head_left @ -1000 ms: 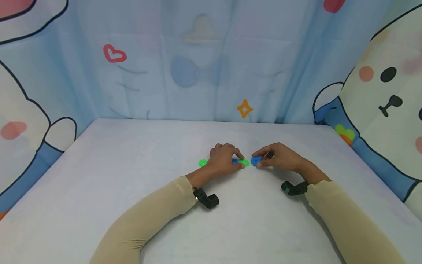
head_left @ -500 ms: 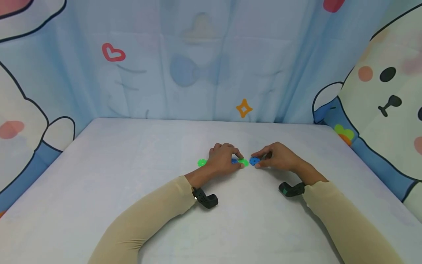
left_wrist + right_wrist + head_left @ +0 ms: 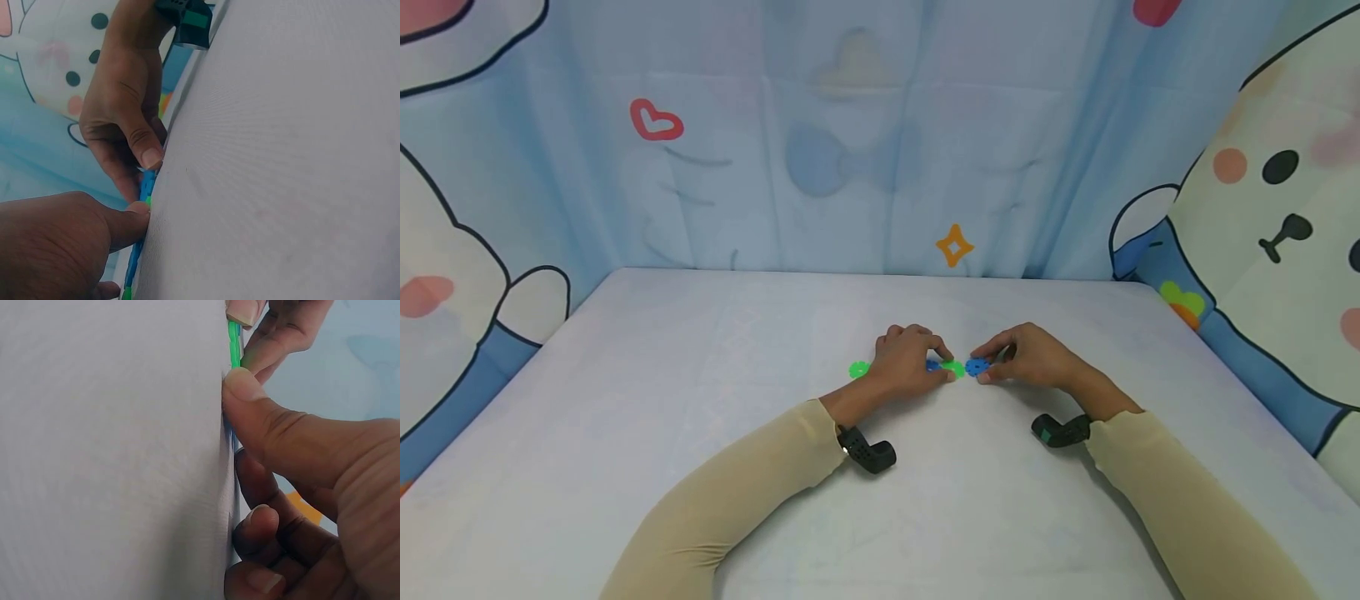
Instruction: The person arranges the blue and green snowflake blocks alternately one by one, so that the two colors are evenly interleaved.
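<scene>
A flat row of notched plastic discs lies on the table, partly covered by my left hand. From its left side peeks a green disc; past its fingers show a blue disc and the end green disc. My left thumb and forefinger pinch that end green disc. My right hand pinches another blue disc by its edges, lying flat right beside the green one. In the right wrist view the green disc sits between both thumbs. Whether the two discs interlock cannot be told.
A white cloth covers the table. Behind it hangs a blue curtain printed with cartoon figures. Each wrist wears a black camera, the left camera and the right camera.
My right hand has moved slightly left, bringing its blue disc closer to the end green disc and laying it flatter. My left hand stays in place.
</scene>
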`<state>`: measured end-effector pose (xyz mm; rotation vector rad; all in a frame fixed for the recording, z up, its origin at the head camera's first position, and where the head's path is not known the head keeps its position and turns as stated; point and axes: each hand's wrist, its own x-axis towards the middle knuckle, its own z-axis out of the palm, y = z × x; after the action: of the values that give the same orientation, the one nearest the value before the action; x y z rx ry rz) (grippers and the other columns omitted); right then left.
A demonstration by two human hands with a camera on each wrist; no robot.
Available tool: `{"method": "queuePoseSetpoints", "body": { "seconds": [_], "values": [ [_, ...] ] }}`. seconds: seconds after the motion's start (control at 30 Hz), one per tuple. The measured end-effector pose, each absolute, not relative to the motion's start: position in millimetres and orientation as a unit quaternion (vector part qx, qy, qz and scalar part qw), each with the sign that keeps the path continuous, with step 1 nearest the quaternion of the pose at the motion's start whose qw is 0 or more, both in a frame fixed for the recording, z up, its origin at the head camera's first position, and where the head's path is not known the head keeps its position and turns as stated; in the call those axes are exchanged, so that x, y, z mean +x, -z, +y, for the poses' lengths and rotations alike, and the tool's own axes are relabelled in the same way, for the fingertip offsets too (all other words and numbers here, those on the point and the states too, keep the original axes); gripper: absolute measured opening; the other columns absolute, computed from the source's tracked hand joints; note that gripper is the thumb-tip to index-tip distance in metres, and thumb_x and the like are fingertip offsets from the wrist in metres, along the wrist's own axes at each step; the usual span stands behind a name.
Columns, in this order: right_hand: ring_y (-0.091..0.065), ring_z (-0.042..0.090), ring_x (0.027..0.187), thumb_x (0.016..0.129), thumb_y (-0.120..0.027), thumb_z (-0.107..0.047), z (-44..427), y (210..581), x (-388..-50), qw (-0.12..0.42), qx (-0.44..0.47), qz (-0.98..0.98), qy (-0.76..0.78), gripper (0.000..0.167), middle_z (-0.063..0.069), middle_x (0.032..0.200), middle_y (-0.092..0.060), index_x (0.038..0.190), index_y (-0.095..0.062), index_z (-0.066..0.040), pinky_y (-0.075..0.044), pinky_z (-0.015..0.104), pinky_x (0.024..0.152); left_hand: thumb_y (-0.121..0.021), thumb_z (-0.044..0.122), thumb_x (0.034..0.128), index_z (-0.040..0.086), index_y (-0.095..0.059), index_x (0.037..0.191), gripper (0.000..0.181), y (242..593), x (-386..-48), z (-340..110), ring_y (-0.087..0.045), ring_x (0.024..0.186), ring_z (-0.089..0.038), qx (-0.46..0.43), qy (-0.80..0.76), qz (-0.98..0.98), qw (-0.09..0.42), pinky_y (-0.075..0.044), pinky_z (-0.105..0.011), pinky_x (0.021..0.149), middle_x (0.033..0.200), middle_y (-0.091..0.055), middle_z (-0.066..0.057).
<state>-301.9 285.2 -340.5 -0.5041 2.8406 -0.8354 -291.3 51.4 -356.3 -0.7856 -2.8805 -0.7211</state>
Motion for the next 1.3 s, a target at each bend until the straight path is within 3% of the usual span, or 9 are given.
{"method": "queuePoseSetpoints", "body": {
  "seconds": [0.3,1.3],
  "values": [
    [-0.064,0.018,0.090,0.077,-0.085,-0.030,283.3,337.5,-300.4,0.062,-0.168,0.948,0.263,0.043,0.009,0.104,-0.075,0.112,-0.075,-0.008,-0.050,0.030,0.073,-0.069,0.040,0.0905,0.028,-0.072,0.115,0.028,357.6,-291.6,51.4,-0.046,0.129,-0.031,-0.254,0.237,-0.937,0.036,-0.037,-0.049,0.104,0.141,-0.056,-0.003],
    [-0.058,0.019,0.085,0.076,-0.085,-0.030,282.8,339.1,-302.6,0.077,-0.147,0.950,0.264,0.044,0.006,0.093,-0.070,0.115,-0.075,-0.010,-0.048,0.029,0.067,-0.068,0.040,0.0912,0.028,-0.071,0.117,0.029,356.3,-293.4,51.2,-0.045,0.130,-0.030,-0.257,0.230,-0.938,0.034,-0.036,-0.050,0.106,0.142,-0.055,-0.002]
  ]
}}
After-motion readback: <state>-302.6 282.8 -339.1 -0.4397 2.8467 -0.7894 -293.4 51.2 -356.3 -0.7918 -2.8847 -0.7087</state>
